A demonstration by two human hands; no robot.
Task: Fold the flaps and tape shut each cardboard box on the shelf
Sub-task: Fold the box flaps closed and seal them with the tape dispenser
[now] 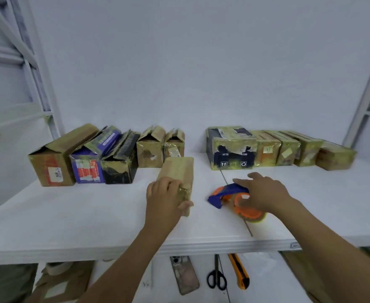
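Gripping the near end of a small cardboard box with the left hand, fingers curled over its top and thumb pressed to its right side. Lying lengthwise on the white shelf, top closed, out in front of the back rows. Resting the right hand on the tape dispenser, blue and orange, just right of that box, with fingers stretched nearly straight across the blue handle rather than curled round it. Behind on the left, against the wall, a row of open boxes with flaps standing up, the last of them just beyond the held box's far end. Behind on the right, past the dispenser, a row of taped boxes wrapped in yellowish tape, with a gap between the two rows. On the lower level below the shelf edge, a phone, black-handled scissors and an orange utility knife side by side. At far left, a tape roll partly hidden by the shelf.
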